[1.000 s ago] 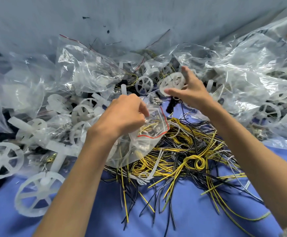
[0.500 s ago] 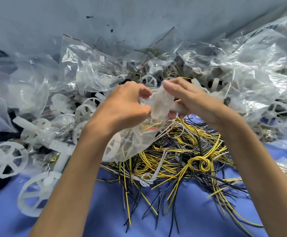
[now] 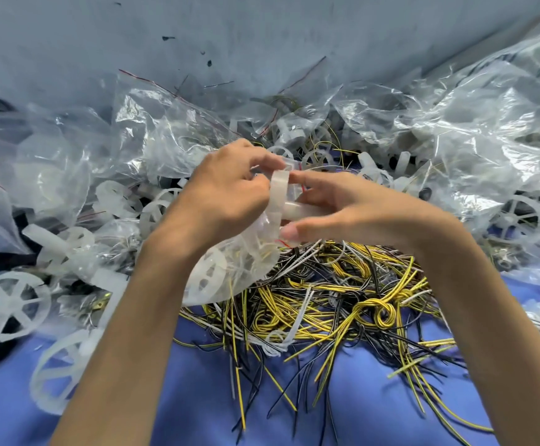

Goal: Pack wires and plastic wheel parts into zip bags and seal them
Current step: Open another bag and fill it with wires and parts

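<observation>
At centre, our left hand (image 3: 227, 194) pinches the mouth of a clear zip bag (image 3: 239, 272); our right hand (image 3: 358, 214) grips a white wheel part (image 3: 278, 191) at that opening, partly in by our judgement.
Zip bag: holds one wheel and some wire, unsealed.
Wires (image 3: 342, 300): loose yellow, black and white tangle, 5 o'clock, on the blue desk (image 3: 358, 407).
Loose wheels (image 3: 8, 304): 8 o'clock.
Heaped bags (image 3: 165, 140): 10 to 2 o'clock, sealing unclear.
Much remains unpacked.
</observation>
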